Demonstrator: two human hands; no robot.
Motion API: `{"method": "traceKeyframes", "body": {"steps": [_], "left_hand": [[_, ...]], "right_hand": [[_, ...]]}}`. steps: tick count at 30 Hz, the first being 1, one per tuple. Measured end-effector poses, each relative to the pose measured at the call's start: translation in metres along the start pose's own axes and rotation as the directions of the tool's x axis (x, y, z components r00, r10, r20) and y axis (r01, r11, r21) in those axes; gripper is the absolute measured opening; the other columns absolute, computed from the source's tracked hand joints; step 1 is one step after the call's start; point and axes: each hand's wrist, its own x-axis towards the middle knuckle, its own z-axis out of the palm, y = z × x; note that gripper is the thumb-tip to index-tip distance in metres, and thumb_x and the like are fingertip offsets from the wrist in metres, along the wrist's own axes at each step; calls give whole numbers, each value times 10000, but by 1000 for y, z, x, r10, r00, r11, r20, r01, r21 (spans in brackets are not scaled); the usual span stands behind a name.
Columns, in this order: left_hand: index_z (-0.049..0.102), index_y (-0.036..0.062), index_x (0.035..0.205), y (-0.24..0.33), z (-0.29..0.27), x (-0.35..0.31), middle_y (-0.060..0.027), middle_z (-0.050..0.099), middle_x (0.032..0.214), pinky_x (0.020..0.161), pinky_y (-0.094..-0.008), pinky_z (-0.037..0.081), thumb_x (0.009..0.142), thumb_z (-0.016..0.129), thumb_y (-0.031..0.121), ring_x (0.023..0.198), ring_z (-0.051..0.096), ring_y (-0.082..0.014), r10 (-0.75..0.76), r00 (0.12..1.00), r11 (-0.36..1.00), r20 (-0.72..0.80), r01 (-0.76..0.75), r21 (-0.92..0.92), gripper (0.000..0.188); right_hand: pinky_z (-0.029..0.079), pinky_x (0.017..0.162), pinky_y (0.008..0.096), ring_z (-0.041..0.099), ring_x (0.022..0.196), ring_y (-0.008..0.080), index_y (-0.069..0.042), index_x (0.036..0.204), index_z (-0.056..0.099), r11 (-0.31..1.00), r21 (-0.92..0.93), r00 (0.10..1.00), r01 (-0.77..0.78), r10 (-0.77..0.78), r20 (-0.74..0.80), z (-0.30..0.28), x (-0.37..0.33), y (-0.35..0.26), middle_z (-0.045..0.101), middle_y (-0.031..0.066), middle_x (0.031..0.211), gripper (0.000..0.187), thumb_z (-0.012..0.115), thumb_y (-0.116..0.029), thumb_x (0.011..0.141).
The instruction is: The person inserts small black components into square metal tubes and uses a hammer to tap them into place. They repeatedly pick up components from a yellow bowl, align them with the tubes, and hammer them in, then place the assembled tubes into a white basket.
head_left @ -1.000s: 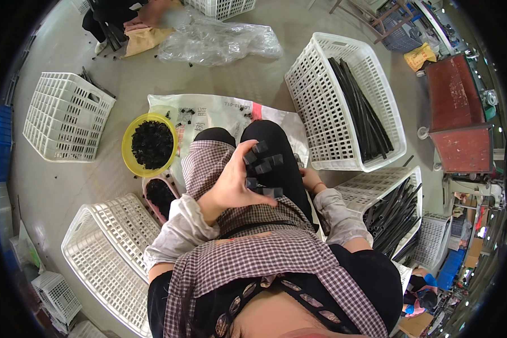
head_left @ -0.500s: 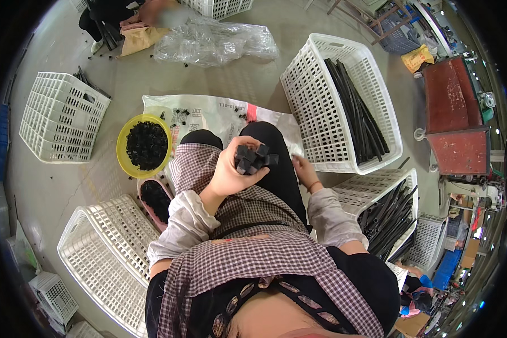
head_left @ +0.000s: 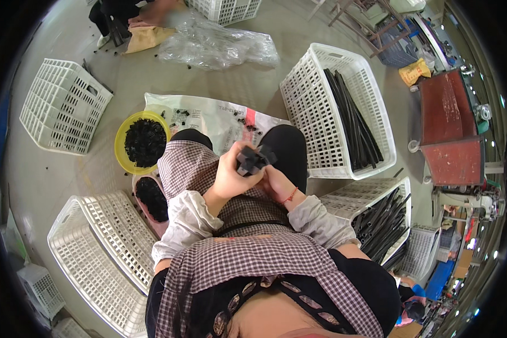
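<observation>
My left hand [head_left: 231,176] is wrapped round a bundle of black square-ended strips [head_left: 252,160], held upright above my lap. The block-like ends face up toward me and are slightly blurred. Pressed up against the bundle's right side is my right hand [head_left: 276,183], its fingers bent and partly hidden behind the left hand and the strips. How far down the strips reach cannot be seen. To the left stands a yellow basin [head_left: 118,147] full of small black pieces [head_left: 145,142]. Nearer me, a pink container [head_left: 147,218] holds more black pieces [head_left: 152,198].
Long black strips [head_left: 352,124] lie in a white crate [head_left: 301,98] at the right; another crate [head_left: 343,200] below holds more. White crates [head_left: 62,107] [head_left: 90,248] stand at the left. A white sack [head_left: 208,112] with scattered black pieces lies ahead, clear plastic [head_left: 219,45] beyond it.
My right hand has come in from beside the right-hand crate to the bundle. The bundle has tilted a little in my left hand, and my right knee has shifted outward.
</observation>
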Motion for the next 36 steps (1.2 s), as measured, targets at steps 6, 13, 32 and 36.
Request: {"method": "traceKeyframes", "body": {"steps": [6,13,32,36], "left_hand": [[535,38,1022,81,32,15,-131,618,831,654,-402,520,597,729,79,748,642,-327,364,884,931,294,-358,-77,469],[465,48,864,99,100,-19,-48,520,718,577,-341,500,811,545,148,655,592,-225,687,329,531,648,-836,-139,139],[602,133,959,70,111,-60,30,564,847,759,-281,410,800,583,187,835,533,-137,601,199,334,774,-942,-17,169],[586,104,1098,80,117,-58,-55,587,1090,979,-390,391,828,568,167,1035,553,-192,652,203,344,730,-938,-47,278]], "right_hand": [[530,835,324,634,1003,186,-40,1171,588,969,98,952,-225,198,232,-24,11,7,659,89,1082,530,471,-508,950],[548,825,337,639,908,237,71,1315,423,963,252,906,-92,-24,423,6,-6,-42,592,178,1154,617,423,-451,986],[571,639,347,641,744,222,-86,1418,330,908,-115,885,403,-354,304,-12,-47,-82,604,146,1019,758,624,38,731],[571,638,367,643,770,235,-91,1461,281,865,-143,841,482,-411,350,-19,-71,-90,601,166,1038,847,631,41,701]]}}
